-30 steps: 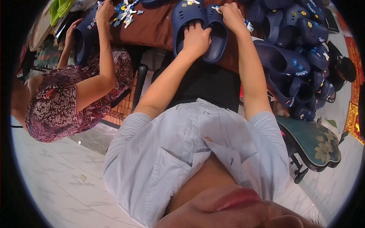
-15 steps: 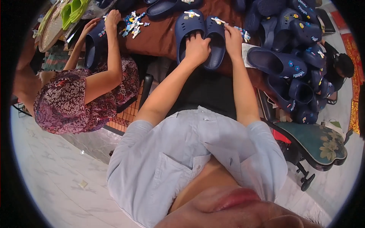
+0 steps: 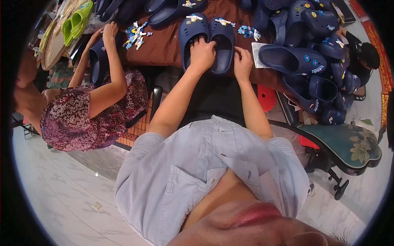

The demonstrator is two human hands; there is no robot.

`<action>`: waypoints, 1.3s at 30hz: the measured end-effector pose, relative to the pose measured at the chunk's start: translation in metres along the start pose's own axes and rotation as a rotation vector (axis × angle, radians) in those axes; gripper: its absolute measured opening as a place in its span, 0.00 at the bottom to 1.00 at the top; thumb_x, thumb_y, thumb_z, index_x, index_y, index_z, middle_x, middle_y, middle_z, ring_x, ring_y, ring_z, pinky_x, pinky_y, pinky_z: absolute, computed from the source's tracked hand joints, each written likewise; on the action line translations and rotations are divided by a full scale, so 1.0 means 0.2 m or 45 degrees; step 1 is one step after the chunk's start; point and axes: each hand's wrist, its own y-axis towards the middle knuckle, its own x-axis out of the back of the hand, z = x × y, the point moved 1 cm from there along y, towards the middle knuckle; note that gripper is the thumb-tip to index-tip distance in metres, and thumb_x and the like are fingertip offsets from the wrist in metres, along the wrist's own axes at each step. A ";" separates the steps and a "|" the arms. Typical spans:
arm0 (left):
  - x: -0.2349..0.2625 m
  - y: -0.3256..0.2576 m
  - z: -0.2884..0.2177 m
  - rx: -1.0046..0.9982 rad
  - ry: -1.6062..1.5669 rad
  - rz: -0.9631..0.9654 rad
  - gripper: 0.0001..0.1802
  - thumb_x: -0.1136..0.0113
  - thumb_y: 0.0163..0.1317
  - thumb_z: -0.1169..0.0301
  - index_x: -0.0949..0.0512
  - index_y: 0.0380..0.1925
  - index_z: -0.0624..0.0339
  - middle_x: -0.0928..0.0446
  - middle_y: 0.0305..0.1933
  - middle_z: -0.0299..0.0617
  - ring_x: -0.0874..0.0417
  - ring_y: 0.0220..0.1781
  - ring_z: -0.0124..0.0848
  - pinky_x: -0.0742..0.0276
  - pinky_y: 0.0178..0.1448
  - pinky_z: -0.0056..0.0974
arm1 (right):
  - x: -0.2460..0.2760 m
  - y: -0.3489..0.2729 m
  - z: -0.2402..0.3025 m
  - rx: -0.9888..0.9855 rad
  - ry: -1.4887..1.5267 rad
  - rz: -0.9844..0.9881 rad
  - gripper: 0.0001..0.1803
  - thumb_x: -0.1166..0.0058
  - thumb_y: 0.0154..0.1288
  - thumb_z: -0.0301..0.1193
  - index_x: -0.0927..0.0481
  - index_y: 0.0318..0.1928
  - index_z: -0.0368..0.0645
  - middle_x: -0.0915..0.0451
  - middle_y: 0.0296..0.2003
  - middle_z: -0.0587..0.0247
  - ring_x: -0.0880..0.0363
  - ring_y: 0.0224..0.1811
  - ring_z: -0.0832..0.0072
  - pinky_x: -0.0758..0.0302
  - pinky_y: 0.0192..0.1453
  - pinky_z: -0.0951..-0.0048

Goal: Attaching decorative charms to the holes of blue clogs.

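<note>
A pair of navy clogs stands side by side in front of me, toes pointing away, white cartoon charms on their tops. Into the left clog (image 3: pixel 194 28) reach the fingers of my left hand (image 3: pixel 202 56). Its thumb lies over the inner sides where the two clogs meet, gripping them. Beside the outer edge of the right clog (image 3: pixel 223 57) is my right hand (image 3: pixel 243 64), its fingers loosely bent and apart, with nothing seen in them. Whether its fingertips touch the clog, I cannot tell. Small blue and white charms (image 3: pixel 249 32) lie just beyond that hand.
Many navy clogs (image 3: pixel 291 59) are heaped at the right, beside a chair (image 3: pixel 344 143). On the brown cloth (image 3: pixel 164 51) lies a pile of charms (image 3: pixel 136 35). At the left, a co-worker (image 3: pixel 92 106) handles another navy clog (image 3: pixel 98 61). Green clogs (image 3: pixel 77 22) are farther back.
My right hand has come down from the charm on the right clog's top to beside its outer edge. My left hand stays in the left clog. The whole view has shifted slightly.
</note>
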 end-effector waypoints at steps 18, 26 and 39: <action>-0.01 -0.01 0.00 0.021 -0.042 -0.032 0.13 0.40 0.56 0.70 0.15 0.42 0.48 0.27 0.51 0.55 0.27 0.57 0.54 0.31 0.60 0.56 | -0.13 0.49 -0.20 0.377 -0.251 0.030 0.11 0.47 0.56 0.20 0.15 0.40 0.40 0.18 0.41 0.56 0.24 0.46 0.56 0.29 0.55 0.59; -0.01 -0.01 0.00 0.008 -0.042 -0.077 0.12 0.39 0.56 0.69 0.15 0.41 0.46 0.26 0.46 0.53 0.25 0.53 0.53 0.29 0.56 0.55 | -0.27 0.69 -0.31 0.376 -0.613 0.325 0.12 0.44 0.57 0.26 0.13 0.41 0.51 0.17 0.42 0.61 0.26 0.50 0.59 0.28 0.55 0.57; -0.02 -0.02 0.01 0.034 -0.064 -0.054 0.12 0.39 0.55 0.69 0.15 0.40 0.48 0.26 0.50 0.54 0.26 0.55 0.54 0.30 0.60 0.56 | -0.05 0.69 -0.32 0.170 -0.506 0.030 0.17 0.49 0.55 0.18 0.15 0.44 0.42 0.16 0.41 0.51 0.22 0.45 0.50 0.25 0.53 0.56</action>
